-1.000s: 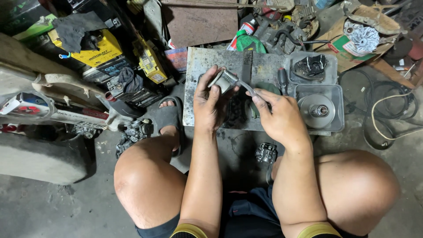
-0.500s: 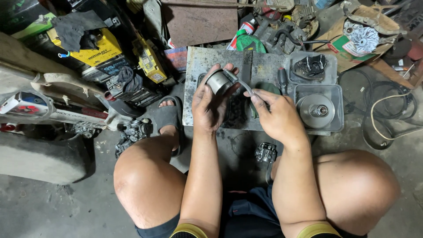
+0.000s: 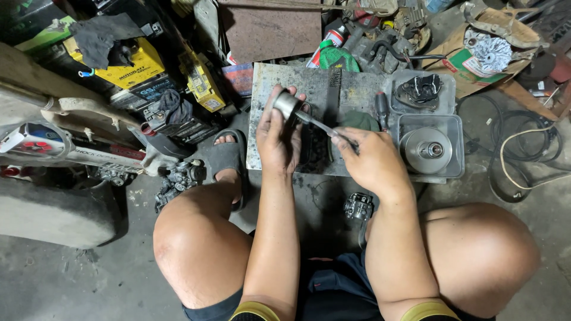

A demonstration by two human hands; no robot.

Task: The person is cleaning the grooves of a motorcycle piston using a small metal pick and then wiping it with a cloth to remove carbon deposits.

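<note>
The person squats on a concrete floor (image 3: 71, 285), bare knees at the bottom of the view, forearms reaching forward between them. A small dark engine part (image 3: 358, 206) lies on the floor just beside the right wrist.

The left hand (image 3: 278, 138) is raised, its fingers curled round a short metal cylinder (image 3: 286, 103), gripped at the fingertips with the open end turned toward the right. The right hand (image 3: 370, 159) is closed on the handle of a thin metal tool (image 3: 316, 123), whose tip reaches up to the cylinder's mouth and seems to touch it, though the contact point is too small to be sure. Both hands hover above a stained grey board (image 3: 279, 77) that lies flat on the floor.

On the board, right of the hands, a screwdriver (image 3: 382, 109) lies beside a clear plastic tray (image 3: 455, 148) holding a round metal disc (image 3: 427, 150). A second tray (image 3: 447, 95) behind it holds a black part (image 3: 421, 89).

Left of the board, a foot in a sandal (image 3: 227, 156) rests on the floor, with a carburettor-like part (image 3: 178, 178) just beside it. Farther left and back stand yellow batteries (image 3: 131, 65) under a dark rag (image 3: 107, 35). Beyond the board are a spray can (image 3: 332, 40) and a rusty plate (image 3: 270, 30). At far right, coiled cables (image 3: 523, 148) lie on the floor.
</note>
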